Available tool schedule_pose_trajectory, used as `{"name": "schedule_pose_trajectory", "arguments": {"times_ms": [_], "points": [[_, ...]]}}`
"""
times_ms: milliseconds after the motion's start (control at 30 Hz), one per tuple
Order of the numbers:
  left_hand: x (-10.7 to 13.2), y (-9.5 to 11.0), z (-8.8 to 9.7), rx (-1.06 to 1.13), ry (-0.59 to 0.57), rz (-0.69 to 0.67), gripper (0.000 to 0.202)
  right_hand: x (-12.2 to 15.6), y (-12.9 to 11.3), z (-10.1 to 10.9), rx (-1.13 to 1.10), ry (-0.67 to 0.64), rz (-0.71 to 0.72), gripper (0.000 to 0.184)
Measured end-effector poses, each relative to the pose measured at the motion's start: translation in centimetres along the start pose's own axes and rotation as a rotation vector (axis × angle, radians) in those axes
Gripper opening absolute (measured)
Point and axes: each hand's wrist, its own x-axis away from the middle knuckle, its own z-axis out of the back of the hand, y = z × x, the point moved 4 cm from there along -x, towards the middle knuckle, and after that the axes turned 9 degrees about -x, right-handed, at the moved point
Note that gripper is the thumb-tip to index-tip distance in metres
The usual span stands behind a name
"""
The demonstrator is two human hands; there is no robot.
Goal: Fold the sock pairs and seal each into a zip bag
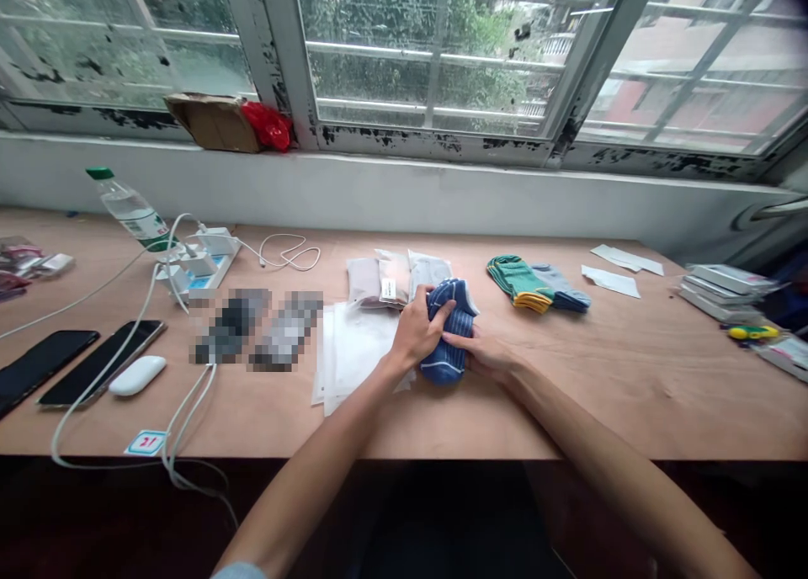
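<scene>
1. Blue striped sock [449,343]: bunched on the desk [631,394], about midway along its length and nearer the front edge than the back, between both hands.
2. Left hand [417,331]: comes in from the left, fingers curled over the top of the sock. Clenched on the fabric, grasping it.
3. Right hand [486,358]: low on the desk, pressed against the sock's right side. The fingertips are tucked behind the left hand and the fabric, so I cannot tell whether they clasp the sock or only brace it.
4. Clear plastic sleeves [353,347]: a flat pile just left of the sock, partly under the left wrist.
5. Bagged socks [395,278]: packets side by side directly behind the blue sock, toward the back edge.
6. Green and yellow socks [518,280] and grey-blue socks [565,293]: two folded stacks touching each other, right of the blue sock and apart from it.
7. Paper slips [611,281]: farther right, near the back edge.
8. Stack of flat boxes [720,289], possibly books, since the angle is too oblique to be sure: at the right edge.
9. Water bottle [130,209], green cap: near the back edge on the left half. The power strip [199,259] is just beside it, and a white cable [183,402] runs from there off the front edge.
10. Two dark phones [104,360]: near the front left corner, with a white oval case [137,375] just beside them.
11. Windowsill [442,183]: cardboard [215,123] and a red bag [268,126] lying together behind the desk's left half.
</scene>
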Motion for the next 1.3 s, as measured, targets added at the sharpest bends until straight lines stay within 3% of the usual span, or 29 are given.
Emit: {"name": "schedule_pose_trajectory", "arguments": {"times_ms": [133, 233, 333, 433, 600, 700, 767, 833, 933, 1100, 1200, 1300], "points": [[-0.3, -1.4, 2.2, -0.410, -0.018, 0.139, 0.050, -0.5, -0.2, 0.9, -0.046, 0.175, 0.127, 0.040], [0.0, -3.5, 2.7, -0.615, -0.243, 0.217, 0.042, -0.5, -0.6, 1.1, -0.079, 0.158, 0.125, 0.040], [0.5, -4.8, 2.3, -0.577, -0.417, 0.210, 0.030, -0.3, -0.4, 0.2, -0.051, 0.023, 0.024, 0.047], [0.6, -5.1, 2.4, -0.520, -0.448, 0.176, 0.029, -0.2, -0.1, 0.0, -0.029, 0.007, 0.026, 0.047], [0.6, -3.8, 5.4, -0.234, -0.505, 0.178, 0.034, -0.3, 0.2, 0.4, -0.064, 0.012, 0.045, 0.051], [0.3, -1.9, 8.3, -0.180, -0.431, 0.214, 0.034, -0.1, 0.0, 0.3, -0.111, 0.019, 0.034, 0.044], [0.0, -0.2, 10.1, -0.168, -0.276, 0.210, 0.032, 0.0, -0.1, 0.2, -0.149, 0.021, 0.015, 0.039], [-0.2, 1.7, 10.9, -0.223, -0.108, 0.113, 0.032, 0.2, -0.2, 0.2, -0.161, 0.000, -0.027, 0.037], [-0.1, 3.4, 9.1, -0.315, -0.024, -0.009, 0.034, 0.2, -0.9, 0.7, -0.184, -0.010, 0.016, 0.042], [0.2, 1.7, 1.7, -0.370, -0.119, -0.036, 0.032, 0.4, -3.4, 2.1, -0.321, 0.136, 0.299, 0.047], [0.6, 0.0, -1.8, -0.264, -0.220, -0.059, 0.032, 0.8, -4.1, 1.7, -0.380, 0.109, 0.285, 0.034], [0.8, -0.8, -2.7, -0.124, -0.217, -0.112, 0.027, 0.8, -3.8, 1.1, -0.355, 0.071, 0.193, 0.024]]}}
